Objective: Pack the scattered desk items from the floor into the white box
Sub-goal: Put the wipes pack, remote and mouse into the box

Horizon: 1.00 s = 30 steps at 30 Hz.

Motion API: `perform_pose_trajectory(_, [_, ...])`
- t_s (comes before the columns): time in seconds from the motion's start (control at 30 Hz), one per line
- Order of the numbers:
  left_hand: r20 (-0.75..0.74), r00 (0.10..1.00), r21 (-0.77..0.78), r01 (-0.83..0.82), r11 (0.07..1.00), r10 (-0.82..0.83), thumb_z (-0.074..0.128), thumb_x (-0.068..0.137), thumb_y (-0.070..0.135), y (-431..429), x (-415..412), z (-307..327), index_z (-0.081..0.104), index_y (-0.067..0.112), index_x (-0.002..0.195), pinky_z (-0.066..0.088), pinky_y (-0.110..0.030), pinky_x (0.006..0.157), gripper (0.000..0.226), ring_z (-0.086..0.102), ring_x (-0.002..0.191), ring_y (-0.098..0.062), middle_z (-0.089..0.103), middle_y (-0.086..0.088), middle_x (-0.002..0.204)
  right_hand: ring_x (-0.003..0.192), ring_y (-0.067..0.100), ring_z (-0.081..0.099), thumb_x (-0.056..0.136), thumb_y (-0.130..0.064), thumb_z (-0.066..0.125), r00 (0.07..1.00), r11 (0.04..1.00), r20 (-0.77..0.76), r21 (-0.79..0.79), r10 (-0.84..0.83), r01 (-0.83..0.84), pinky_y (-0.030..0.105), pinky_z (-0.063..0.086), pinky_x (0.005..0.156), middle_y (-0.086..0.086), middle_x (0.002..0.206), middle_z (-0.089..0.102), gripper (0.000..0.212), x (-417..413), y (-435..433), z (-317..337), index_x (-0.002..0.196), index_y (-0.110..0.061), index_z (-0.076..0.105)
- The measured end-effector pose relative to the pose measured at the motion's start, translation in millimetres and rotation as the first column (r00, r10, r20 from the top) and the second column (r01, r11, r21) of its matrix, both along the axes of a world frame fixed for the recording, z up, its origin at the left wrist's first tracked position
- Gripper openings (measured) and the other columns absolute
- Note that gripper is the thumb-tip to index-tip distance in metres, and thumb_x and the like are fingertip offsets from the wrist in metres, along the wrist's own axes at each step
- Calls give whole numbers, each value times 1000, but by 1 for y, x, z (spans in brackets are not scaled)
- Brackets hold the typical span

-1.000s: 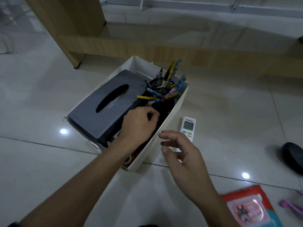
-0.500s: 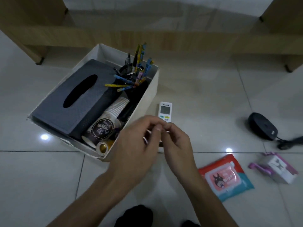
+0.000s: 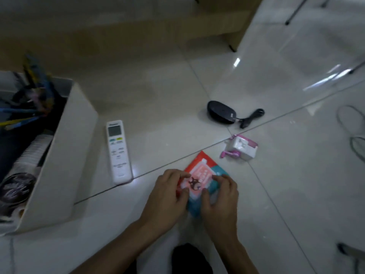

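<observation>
A red and teal wipes pack [image 3: 202, 176] lies on the tiled floor in front of me. My left hand [image 3: 167, 196] grips its left edge and my right hand [image 3: 220, 198] grips its right side, fingers curled over it. The white box [image 3: 65, 151] stands at the left, holding a pen cup [image 3: 29, 99], stacked paper cups [image 3: 29, 155] and a dark round lid [image 3: 15, 188]. A white remote control [image 3: 118, 151] lies beside the box. Farther right sit a black mouse [image 3: 221, 111] with its cable and a small pink and white item [image 3: 241, 148].
A wooden furniture base [image 3: 233, 26] runs along the back. Loose cables [image 3: 353, 127] curl at the right edge. A dark object [image 3: 347, 250] shows at the lower right. My dark-clad knee [image 3: 189, 260] is below the hands.
The view swung right, away from the box. Both hands left the box area, moved right and took hold of the wipes pack on the floor.
</observation>
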<state>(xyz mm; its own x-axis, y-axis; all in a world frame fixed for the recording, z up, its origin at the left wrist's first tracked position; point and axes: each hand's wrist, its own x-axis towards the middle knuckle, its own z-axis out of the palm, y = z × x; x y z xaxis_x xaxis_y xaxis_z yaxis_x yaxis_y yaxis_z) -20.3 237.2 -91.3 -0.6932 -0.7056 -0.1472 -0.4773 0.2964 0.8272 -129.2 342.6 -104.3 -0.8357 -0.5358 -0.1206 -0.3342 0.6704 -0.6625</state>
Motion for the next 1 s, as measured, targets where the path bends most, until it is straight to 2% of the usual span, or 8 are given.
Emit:
perform_pose_trajectory(0.13, [84,995,50,49,998,-53,64,90,45,-2,-16,-8,43,28,142,40,-8,89,58,49,112,-3,49,14,126,119,11,53,92,-18,70,989,992,132,-109,73,-58,11,50,91,2,139,45,38,-7,4,-3,125,-21,51])
perform_pose_trajectory(0.3, [149,989,206,-39,978,8,72,80,55,-13,-17,-15,47,29,137,56,-21,84,67,65,104,-7,62,13,125,115,8,57,93,-19,69,973,989,216,-138,86,-57,-3,44,76,-10,133,48,42,-14,-4,-2,122,-33,43])
perform_pose_trajectory(0.4, [152,988,170,-45,984,19,72,83,49,-15,-17,-14,52,30,130,55,-16,78,54,65,98,-3,64,12,119,124,13,55,93,-17,67,988,992,152,-130,22,-2,14,54,87,-6,136,49,39,-28,-4,2,123,-32,47])
perform_pose_trajectory(0.53, [154,988,41,-14,999,7,70,88,37,-18,-26,-7,45,31,137,44,-8,78,56,56,105,-4,49,13,121,148,24,27,86,-15,73,966,995,-246,39,-82,95,46,30,117,3,159,29,62,-83,-15,11,140,-25,45])
perform_pose_trajectory(0.67, [173,982,-78,89,993,-75,67,89,26,-26,-45,1,51,27,133,44,-19,89,47,51,111,-8,50,6,128,153,29,13,88,-25,73,987,961,-159,277,37,8,51,23,119,5,166,16,82,-139,-31,7,155,-23,26])
perform_pose_trajectory(0.83, [78,997,142,7,990,-18,59,95,34,-26,-69,23,51,37,126,52,-20,81,32,58,101,-3,55,13,123,107,11,53,78,-55,78,999,999,3,1,-44,44,23,54,79,-2,124,48,68,-118,-38,8,129,-25,45])
perform_pose_trajectory(0.9, [32,998,360,-59,931,51,59,94,45,-25,-74,35,46,36,133,49,-15,72,42,59,96,2,57,14,123,100,7,56,77,-48,81,995,988,91,-141,-46,59,14,50,66,-6,116,48,61,-91,-40,16,121,-28,45])
perform_pose_trajectory(1.0, [-72,983,527,-106,843,169,64,90,45,-27,-68,53,40,40,138,51,-12,72,54,61,96,5,58,19,121,103,1,55,77,-31,84,993,956,108,-291,49,-15,5,49,73,-10,116,48,57,-49,-48,34,119,-30,45])
